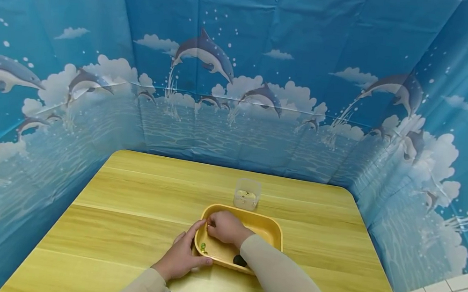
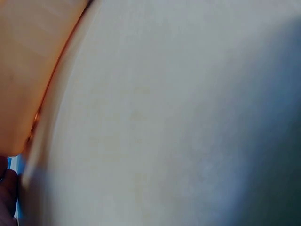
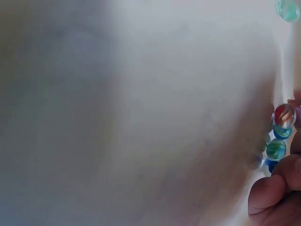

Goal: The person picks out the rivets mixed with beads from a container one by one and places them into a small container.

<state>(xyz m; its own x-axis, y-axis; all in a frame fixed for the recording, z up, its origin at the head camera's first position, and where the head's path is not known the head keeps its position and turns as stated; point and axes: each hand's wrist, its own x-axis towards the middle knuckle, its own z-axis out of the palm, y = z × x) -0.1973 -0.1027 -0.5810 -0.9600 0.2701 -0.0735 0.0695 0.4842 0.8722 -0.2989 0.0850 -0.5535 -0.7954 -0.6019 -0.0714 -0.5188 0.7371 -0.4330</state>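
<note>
A shallow yellow tray (image 1: pixel 260 221) stands on the table. My left hand (image 1: pixel 181 256) holds its near left corner from outside, the fingers straight along the left side and the thumb at the front rim. My right hand (image 1: pixel 228 227) reaches down inside the tray, fingers curled near its left wall. In the right wrist view, the right fingertips (image 3: pixel 267 192) pinch at several glass marbles: a red and clear marble (image 3: pixel 285 116) and a green marble (image 3: pixel 276 149) among them. Another pale green marble (image 3: pixel 287 9) lies apart. Small green marbles (image 1: pixel 203 246) show in the tray's near left corner.
Just behind the tray stands a clear plastic container (image 1: pixel 247 194) with a few small shiny bits inside. The wooden table (image 1: pixel 126 211) has rounded far corners. Blue dolphin-print curtains (image 1: pixel 235 132) hang round its back and sides.
</note>
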